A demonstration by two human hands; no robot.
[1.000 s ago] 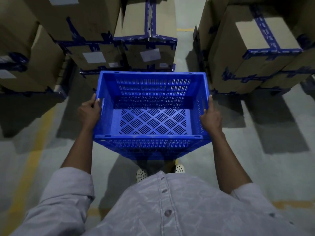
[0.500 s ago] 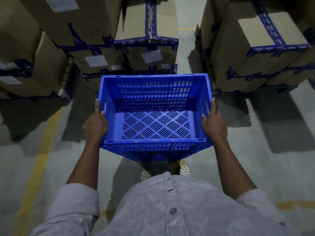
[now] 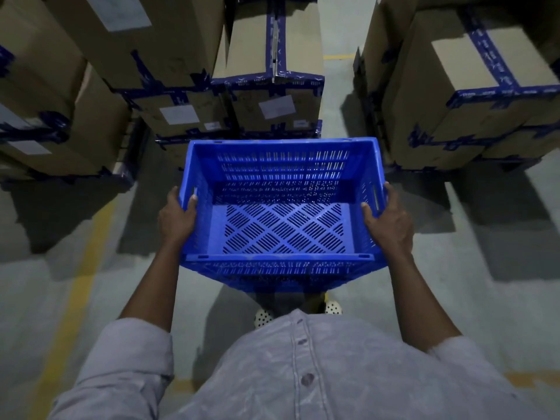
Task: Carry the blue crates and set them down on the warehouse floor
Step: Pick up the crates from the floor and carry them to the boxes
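Listing the container first, we record one blue crate (image 3: 278, 257), plastic, with slotted walls and a bottom cut in a diamond pattern of slits; that bottom shows bare from wall to wall; we cannot tell whether a second crate is nested under it.

Position: the crate hangs level in the air before the person's grey buttoned shirt (image 3: 303, 377), above the warehouse floor (image 3: 485, 298) and not touching it; it sits over the shoes and just short of the nearest boxes.

Hands, two: the left hand (image 3: 175, 219) grips the crate's left wall, thumb hooked over the rim to the inside, the other fingers laid against the outside; the right hand (image 3: 392, 224) grips the right wall likewise, thumb inside, fingers clamped along the outer face beside a handle slot.

Cardboard boxes (image 3: 272, 107): sealed with blue tape, several bearing white labels; two groups, one far left to centre, one at right (image 3: 454, 86), with an aisle between; at least six in the left group, at least three in the right; the picture's edges cut off the rest.

Spotted shoes, two: left (image 3: 263, 317); right (image 3: 333, 307).

Yellow floor line (image 3: 75, 286): one long stretch at left.
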